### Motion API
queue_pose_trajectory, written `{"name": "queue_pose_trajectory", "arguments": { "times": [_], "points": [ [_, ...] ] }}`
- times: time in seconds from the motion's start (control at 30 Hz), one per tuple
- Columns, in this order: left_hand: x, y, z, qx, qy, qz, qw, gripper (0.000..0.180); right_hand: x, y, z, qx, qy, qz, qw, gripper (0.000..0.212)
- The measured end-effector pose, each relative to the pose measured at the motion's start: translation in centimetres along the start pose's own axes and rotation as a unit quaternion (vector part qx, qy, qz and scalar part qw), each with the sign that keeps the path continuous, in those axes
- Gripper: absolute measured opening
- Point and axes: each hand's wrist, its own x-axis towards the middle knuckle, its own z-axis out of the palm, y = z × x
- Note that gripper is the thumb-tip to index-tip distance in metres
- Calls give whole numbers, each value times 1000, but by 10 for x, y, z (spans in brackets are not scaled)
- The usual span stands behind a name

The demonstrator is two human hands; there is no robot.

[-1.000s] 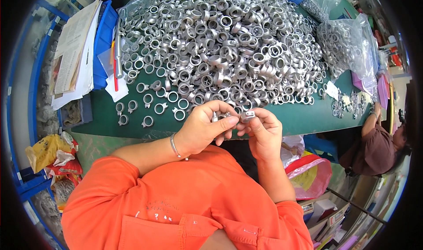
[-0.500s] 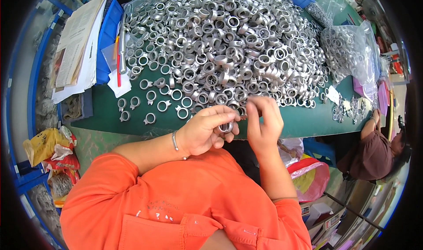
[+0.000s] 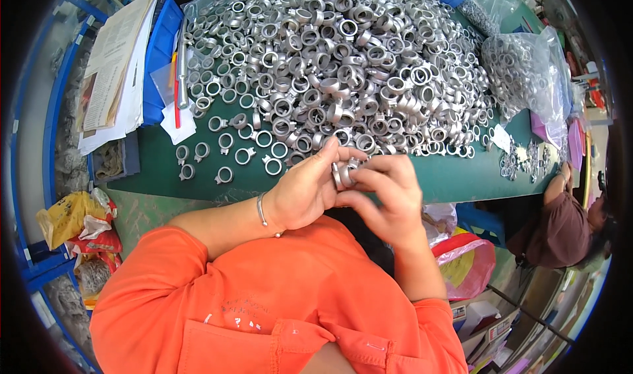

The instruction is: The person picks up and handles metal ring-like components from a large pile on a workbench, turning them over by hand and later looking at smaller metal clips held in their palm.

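In front of my chest, over the table's near edge, my two hands meet around a few silver metal rings [image 3: 344, 174] with small lugs. My left hand [image 3: 304, 184] cradles them in its curled fingers, its thumb raised away from them. From the right, the fingers of my right hand [image 3: 392, 193] close on the same rings. How many rings are held is hidden by the fingers. Just beyond my hands rises a large heap of similar metal rings [image 3: 356, 64]. Several loose ones, such as a ring [image 3: 224, 175], lie to the left on the green tabletop [image 3: 158, 170].
A blue bin [image 3: 161, 57] with papers [image 3: 115, 64] stands at the left, beside a red pen [image 3: 177, 117]. A clear plastic bag [image 3: 527, 77] of rings sits at the right. Smaller rings [image 3: 527, 162] lie near another person [image 3: 554, 229] at the far right.
My right hand has come down and left to the rings in my left hand, fingers now on them. My left thumb has lifted off, and the left hand has turned palm inward.
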Motion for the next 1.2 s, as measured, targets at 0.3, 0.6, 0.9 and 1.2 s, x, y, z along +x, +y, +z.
{"name": "queue_pose_trajectory", "arguments": {
  "times": [0.3,0.6,0.9,1.2],
  "points": [
    [-6,0,10,159,77,13,984,25,-26,1,2,427,62,217,876,14],
    [-6,2,24,338,120,51,932,15,-42,7,14,653,142,326,669,15],
    [-6,1,22,409,116,117,898,19,-39,8,-2,505,70,345,788,31],
    [-3,-1,15,505,59,211,835,18,-49,7,5,575,57,371,727,31]
  ]
}}
